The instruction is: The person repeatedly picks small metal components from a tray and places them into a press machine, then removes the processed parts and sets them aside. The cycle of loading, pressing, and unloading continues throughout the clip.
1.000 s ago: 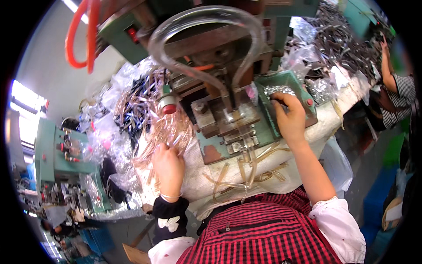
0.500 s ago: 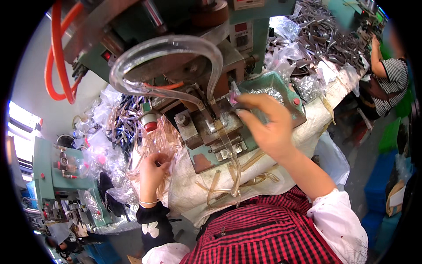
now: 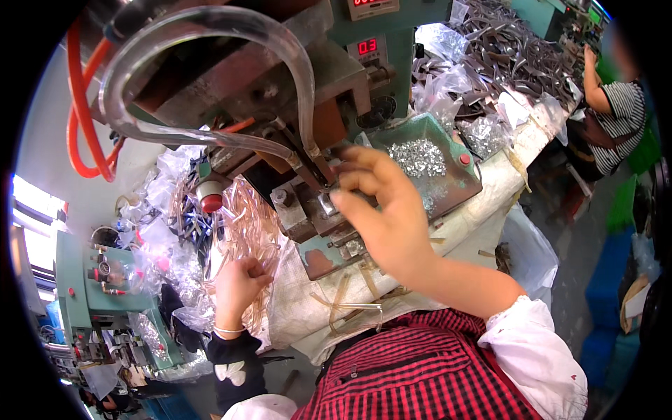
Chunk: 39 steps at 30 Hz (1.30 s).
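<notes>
The right hand [image 3: 381, 217] reaches its fingers [image 3: 350, 183], loosely together, to the metal fixture [image 3: 323, 210] under the green press [image 3: 364, 63] (whether they pinch anything cannot be told), while the left hand [image 3: 238, 283] has closed on clear plastic tubes [image 3: 241, 224] bunched on the tabletop [image 3: 490, 189].

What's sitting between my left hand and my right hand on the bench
In the head view, between the left hand in the clear strips and the right hand at the press, lies the machine's metal block and white cloth.
</notes>
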Tool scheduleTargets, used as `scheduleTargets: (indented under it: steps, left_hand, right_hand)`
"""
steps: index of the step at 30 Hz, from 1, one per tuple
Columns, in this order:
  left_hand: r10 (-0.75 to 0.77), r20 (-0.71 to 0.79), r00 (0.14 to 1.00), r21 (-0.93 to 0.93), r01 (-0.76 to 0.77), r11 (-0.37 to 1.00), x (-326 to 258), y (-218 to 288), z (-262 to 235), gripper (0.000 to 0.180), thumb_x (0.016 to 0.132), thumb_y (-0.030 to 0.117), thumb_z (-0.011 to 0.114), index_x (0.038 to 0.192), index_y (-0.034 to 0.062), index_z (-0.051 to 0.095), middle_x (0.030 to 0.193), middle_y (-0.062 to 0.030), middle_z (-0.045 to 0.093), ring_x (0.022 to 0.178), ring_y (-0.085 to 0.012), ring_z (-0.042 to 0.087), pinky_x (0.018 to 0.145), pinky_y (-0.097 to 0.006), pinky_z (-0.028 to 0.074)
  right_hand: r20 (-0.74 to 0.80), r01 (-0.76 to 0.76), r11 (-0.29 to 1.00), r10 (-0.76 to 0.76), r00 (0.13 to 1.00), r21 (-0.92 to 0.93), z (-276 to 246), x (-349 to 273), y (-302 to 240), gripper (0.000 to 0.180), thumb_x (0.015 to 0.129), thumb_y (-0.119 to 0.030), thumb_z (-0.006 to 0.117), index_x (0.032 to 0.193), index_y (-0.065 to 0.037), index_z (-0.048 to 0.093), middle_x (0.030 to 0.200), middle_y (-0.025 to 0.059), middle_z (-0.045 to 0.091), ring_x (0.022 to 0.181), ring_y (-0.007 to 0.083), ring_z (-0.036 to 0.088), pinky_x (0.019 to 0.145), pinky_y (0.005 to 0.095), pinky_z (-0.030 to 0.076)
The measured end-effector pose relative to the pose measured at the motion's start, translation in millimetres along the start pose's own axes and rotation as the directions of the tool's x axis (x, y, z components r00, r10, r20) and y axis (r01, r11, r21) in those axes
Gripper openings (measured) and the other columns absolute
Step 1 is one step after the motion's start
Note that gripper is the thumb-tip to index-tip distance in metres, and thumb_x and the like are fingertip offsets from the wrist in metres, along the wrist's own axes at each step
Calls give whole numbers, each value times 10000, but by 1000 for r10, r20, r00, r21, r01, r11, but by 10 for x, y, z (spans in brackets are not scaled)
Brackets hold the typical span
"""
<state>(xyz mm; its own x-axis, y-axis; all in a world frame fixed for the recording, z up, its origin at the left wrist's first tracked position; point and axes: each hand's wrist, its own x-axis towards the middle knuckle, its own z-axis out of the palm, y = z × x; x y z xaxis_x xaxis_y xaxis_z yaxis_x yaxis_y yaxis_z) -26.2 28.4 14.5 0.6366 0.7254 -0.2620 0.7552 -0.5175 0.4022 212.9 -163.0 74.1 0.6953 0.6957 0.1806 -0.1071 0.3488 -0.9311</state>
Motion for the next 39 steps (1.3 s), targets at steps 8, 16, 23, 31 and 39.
scheduleTargets:
  steps: [8,16,23,31,39]
  left_hand:
    - [312,-417,854,306,-191,933,-237,230,-451,68,788,33,705,854,45,695,791,-122,679,728,-305,675,679,-368,531]
    - [734,-653,188,420,-717,557,-342,1610,57,156,788,8,799,931,37,745,944,-104,760,701,-178,656,589,-284,468]
    - [767,-629,130,489,-700,520,-32,1829,250,216,730,25,835,923,39,740,929,-92,752,574,-146,590,490,-271,376]
    - [791,-604,99,504,-721,475,13,1701,266,202,743,84,777,940,82,732,1022,-75,742,565,-86,563,499,-255,378]
    - [599,-751,278,249,-722,646,-506,1334,241,153,793,77,796,936,60,744,1024,-60,755,640,-166,647,588,-275,484]
  right_hand:
    - [15,118,532,-193,981,-839,-1116,-76,115,264,824,-111,741,1079,-44,725,1162,138,699,1084,336,650,942,433,508]
    - [38,56,37,-379,925,-998,-1337,171,724,252,769,-191,816,974,-80,718,980,97,624,1009,323,581,811,441,501]
    - [23,91,149,-406,914,-985,-1345,281,744,146,789,-157,776,862,-79,676,887,79,651,936,322,611,788,440,494]
    - [-116,97,542,-344,932,-835,-1590,497,674,117,916,-113,630,895,2,642,764,104,625,686,211,578,676,361,475]
    - [-193,133,728,-346,918,-673,-1430,349,720,158,970,-120,694,889,12,664,748,-55,592,694,35,487,625,223,397]
